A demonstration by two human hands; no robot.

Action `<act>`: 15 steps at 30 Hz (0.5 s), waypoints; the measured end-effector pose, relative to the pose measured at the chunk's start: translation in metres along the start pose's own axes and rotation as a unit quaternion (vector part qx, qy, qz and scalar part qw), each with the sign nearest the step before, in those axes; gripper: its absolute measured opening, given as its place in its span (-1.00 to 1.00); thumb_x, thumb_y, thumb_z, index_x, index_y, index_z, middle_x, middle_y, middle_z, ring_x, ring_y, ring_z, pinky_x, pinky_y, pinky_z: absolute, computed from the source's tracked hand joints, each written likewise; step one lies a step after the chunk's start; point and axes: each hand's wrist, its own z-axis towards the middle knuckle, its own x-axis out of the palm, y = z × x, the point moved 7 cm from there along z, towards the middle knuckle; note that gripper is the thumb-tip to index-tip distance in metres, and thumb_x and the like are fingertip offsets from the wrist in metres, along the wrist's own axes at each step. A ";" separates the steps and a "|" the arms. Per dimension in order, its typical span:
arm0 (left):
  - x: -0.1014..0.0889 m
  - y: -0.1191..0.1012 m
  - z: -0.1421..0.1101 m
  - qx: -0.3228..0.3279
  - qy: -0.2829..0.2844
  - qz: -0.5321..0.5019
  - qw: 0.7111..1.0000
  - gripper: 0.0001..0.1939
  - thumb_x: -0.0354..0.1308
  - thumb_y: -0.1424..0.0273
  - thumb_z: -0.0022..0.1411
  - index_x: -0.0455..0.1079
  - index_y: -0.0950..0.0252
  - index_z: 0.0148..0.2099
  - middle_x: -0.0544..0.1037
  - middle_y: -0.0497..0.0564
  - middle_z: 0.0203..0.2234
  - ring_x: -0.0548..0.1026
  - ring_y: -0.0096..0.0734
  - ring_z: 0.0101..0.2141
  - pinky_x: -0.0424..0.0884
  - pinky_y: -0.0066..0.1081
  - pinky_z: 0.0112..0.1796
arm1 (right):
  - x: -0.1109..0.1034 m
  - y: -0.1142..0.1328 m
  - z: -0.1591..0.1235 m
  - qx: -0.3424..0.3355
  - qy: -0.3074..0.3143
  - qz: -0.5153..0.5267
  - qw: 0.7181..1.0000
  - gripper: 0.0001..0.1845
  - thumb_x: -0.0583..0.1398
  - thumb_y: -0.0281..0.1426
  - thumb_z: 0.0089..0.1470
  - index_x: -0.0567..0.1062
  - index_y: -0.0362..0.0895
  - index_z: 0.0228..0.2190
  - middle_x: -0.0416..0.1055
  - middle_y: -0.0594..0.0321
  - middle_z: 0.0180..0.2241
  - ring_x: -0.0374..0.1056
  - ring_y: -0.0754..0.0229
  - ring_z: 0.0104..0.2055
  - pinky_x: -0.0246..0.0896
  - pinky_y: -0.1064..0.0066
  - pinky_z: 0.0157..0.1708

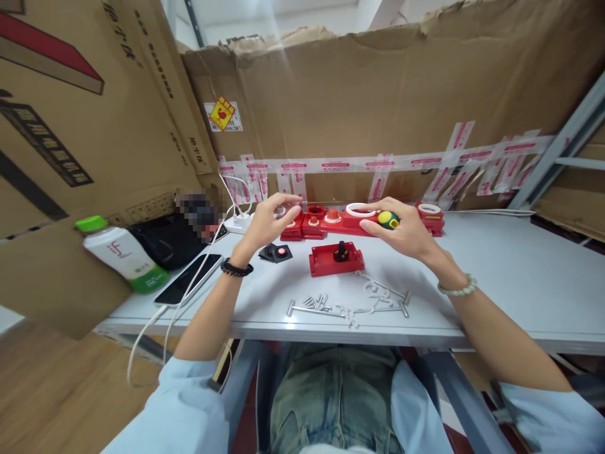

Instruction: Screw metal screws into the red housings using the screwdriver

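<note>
Two hands are above a grey-white surface (520, 265), at a handling step beside a row of red housings (352, 226) along its far side. The right hand (410, 232) has its fingers closed around a green-and-yellow handle (388, 219), its index finger reaching towards a large white ring (350, 212) on the row. The left hand (263, 221) is open, thumb and index finger apart, with nothing visible in its grip, near the row's left end. As a judgement, any careful move of the handle from here calls for a clear view of where it would meet a part, and a steadying left hand. Nearer the body sits one open red tray (331, 270) with one black knobbed part (341, 253) inside. Counted out: two white rings on the row, seemingly three T-ended metal rods (316, 311), at least two black square pieces (268, 252), one bottle (125, 255) and one phone (189, 280). The screws (321, 304) and the white plastic bits (371, 287) overlap too much to count.
</note>
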 end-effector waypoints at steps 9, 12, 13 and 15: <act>0.010 0.071 -0.056 -0.052 0.250 0.141 0.956 -0.49 0.16 -0.02 0.17 0.48 0.27 -0.03 0.58 0.18 -0.09 0.50 -0.05 -0.08 0.40 -0.16 -0.06 | 0.000 0.000 0.000 0.002 -0.019 0.006 1.000 -0.66 0.31 -0.16 0.01 0.59 -0.03 -0.17 0.53 0.15 -0.19 0.44 0.03 -0.15 0.33 0.08 -0.10; 0.017 0.073 -0.058 -0.045 0.265 0.170 0.948 -0.48 0.18 0.00 0.16 0.47 0.27 0.00 0.55 0.21 -0.05 0.46 -0.01 -0.04 0.36 -0.13 -0.03 | 0.001 0.000 0.000 -0.001 -0.016 0.002 1.000 -0.65 0.31 -0.16 0.00 0.60 -0.02 -0.17 0.53 0.16 -0.21 0.44 0.04 -0.17 0.33 0.07 -0.10; 0.020 0.073 -0.058 -0.042 0.267 0.179 0.946 -0.49 0.20 0.01 0.14 0.48 0.27 -0.02 0.55 0.21 -0.07 0.46 -0.01 -0.06 0.36 -0.13 -0.04 | 0.001 0.000 0.000 -0.002 -0.016 0.001 1.000 -0.65 0.32 -0.16 0.00 0.60 -0.02 -0.17 0.52 0.16 -0.21 0.44 0.04 -0.17 0.33 0.07 -0.10; 0.027 0.072 -0.057 -0.030 0.273 0.193 0.942 -0.58 0.21 0.05 0.14 0.51 0.26 -0.11 0.56 0.18 -0.16 0.46 -0.05 -0.12 0.36 -0.15 -0.08 | 0.001 -0.001 0.000 -0.003 -0.016 -0.001 1.000 -0.65 0.32 -0.17 0.00 0.60 -0.01 -0.16 0.52 0.16 -0.20 0.44 0.03 -0.16 0.33 0.06 -0.09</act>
